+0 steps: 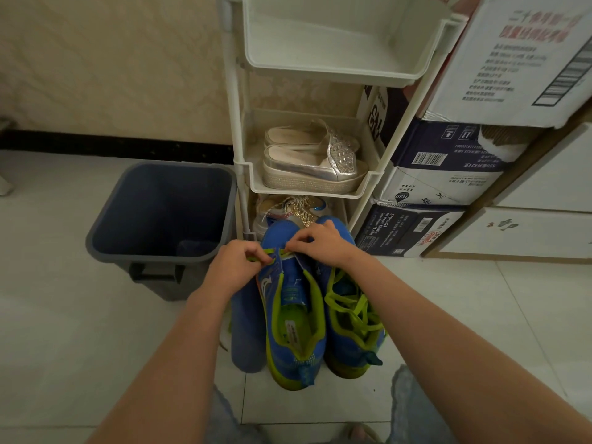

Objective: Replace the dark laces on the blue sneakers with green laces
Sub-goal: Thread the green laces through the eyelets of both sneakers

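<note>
On the tiled floor [80, 347] stand blue sneakers [280, 233], a grey bin [160, 280], a white rack [238, 123] and boxes [448, 181]

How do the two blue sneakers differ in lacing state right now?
The left blue mesh sneaker has green lace only across its toe-end eyelets; the right blue mesh sneaker is criss-crossed with it. The left hand and right hand pinch the left sneaker's lace; neither holds the right one. Both are blue with lime trim.
</note>
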Demonstrator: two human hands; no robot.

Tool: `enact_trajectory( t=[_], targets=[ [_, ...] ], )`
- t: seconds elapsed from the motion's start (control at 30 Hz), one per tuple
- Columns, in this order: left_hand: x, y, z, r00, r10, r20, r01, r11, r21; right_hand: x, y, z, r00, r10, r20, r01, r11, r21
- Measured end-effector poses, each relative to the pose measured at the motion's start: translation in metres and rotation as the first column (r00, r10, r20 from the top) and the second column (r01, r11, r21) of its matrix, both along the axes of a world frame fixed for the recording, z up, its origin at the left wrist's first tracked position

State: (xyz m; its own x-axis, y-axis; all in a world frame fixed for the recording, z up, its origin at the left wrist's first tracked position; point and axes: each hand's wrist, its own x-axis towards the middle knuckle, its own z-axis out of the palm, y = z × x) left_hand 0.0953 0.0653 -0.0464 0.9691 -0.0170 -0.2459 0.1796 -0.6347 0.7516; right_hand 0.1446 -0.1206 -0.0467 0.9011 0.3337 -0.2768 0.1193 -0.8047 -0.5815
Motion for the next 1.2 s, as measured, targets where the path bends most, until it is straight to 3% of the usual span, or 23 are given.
enact_trajectory(
  t=[0.2, 0.4, 0.67, 0.8, 0.93, 1.07, 1.2],
  targets=[
    [0.01, -0.002, 0.006, 0.927, 0.176, -0.33, -0.272, 0.923, -0.272, 0.003, 0.021, 0.009, 0.999, 0.026, 0.028, -0.02, 0.981, -0.193],
    [0.01, -0.01, 0.005, 0.878, 0.137, -0.459, -0.283, 0.921, -0.267, 0.004, 0.02, 0.012, 0.996, 0.028, -0.085, -0.04, 0.988, -0.148],
    [0.012, -0.014, 0.006, 0.812, 0.166, -0.56, -0.366, 0.892, -0.266, 0.003, 0.02, 0.011, 0.995, 0.015, -0.098, -0.028, 0.991, -0.13],
    [0.009, -0.011, -0.001, 0.843, 0.233, -0.484, -0.4, 0.874, -0.277, 0.002, 0.02, 0.005, 0.994, -0.056, -0.09, 0.052, 0.998, -0.042],
    [0.003, -0.007, -0.004, 0.964, 0.15, -0.221, -0.202, 0.95, -0.236, 0.006, 0.017, -0.001, 0.996, -0.06, -0.074, 0.063, 0.997, 0.05],
    [0.005, -0.005, 0.0, 0.973, 0.099, -0.208, -0.144, 0.967, -0.213, 0.015, -0.009, 0.01, 0.973, -0.225, -0.052, 0.231, 0.94, 0.25],
    [0.007, -0.006, 0.002, 0.964, 0.116, -0.241, -0.16, 0.972, -0.17, 0.016, -0.027, 0.009, 0.975, -0.21, -0.077, 0.222, 0.95, 0.219]
  ],
)
